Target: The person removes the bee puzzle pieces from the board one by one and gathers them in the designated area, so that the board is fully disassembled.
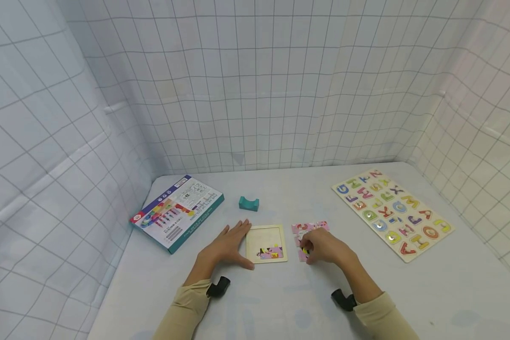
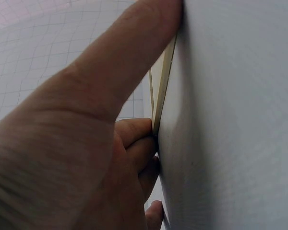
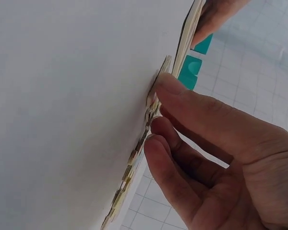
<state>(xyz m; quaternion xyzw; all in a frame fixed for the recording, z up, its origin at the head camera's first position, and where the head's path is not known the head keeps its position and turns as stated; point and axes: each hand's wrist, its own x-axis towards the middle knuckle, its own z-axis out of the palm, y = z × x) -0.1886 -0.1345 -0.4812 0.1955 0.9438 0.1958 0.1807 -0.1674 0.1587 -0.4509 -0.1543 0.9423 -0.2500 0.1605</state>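
Observation:
A square wooden puzzle tray [image 1: 263, 238] lies mid-table, with a few joined pink and yellow pieces [image 1: 271, 253] in its lower right part. My left hand [image 1: 226, 249] rests at the tray's left side, fingers spread; in the left wrist view its thumb [image 2: 120, 52] and fingertips are by the wooden edge. Just right of the tray lie several pink jigsaw pieces [image 1: 308, 227]. Over them, my right hand [image 1: 325, 246] has its thumb and fingers curled around a jigsaw piece [image 1: 304, 251] with yellow and black on it. The fingers partly hide that piece.
A flat printed box [image 1: 180, 210] lies at the back left. Behind the tray sits a small teal block [image 1: 249, 204] with a curved notch. At the right is a wooden alphabet board [image 1: 393, 215]. Grid-patterned cloth [image 1: 255, 94] walls the table's back and sides.

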